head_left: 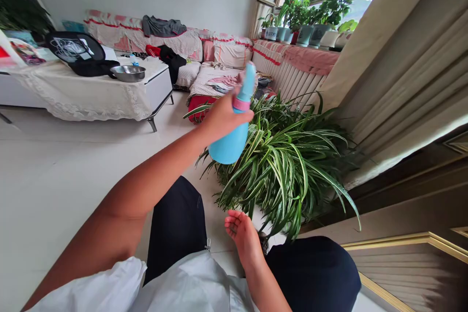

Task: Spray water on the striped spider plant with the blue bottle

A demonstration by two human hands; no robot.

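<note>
Left hand (228,112) has the blue spray bottle (230,144) by its neck, at the pink collar (241,104); thumb lies across the front, other fingers wrap behind. Can't tell if any finger presses a trigger (blur plus the hand itself). Bottle tilts, base toward the wearer, in front of the left side of the spider plant (283,156); leaf contact unclear. Right hand (245,234) hangs near the lower leaves, fingers loosely curled together, nothing visible in them.

Risks, my read: single-hand neck grip, so a wet or loose hold could let the bottle swing or drop onto the floor (73,195). Long arching leaves could snag the base. Any stray mist could reach the curtain (413,63).
</note>
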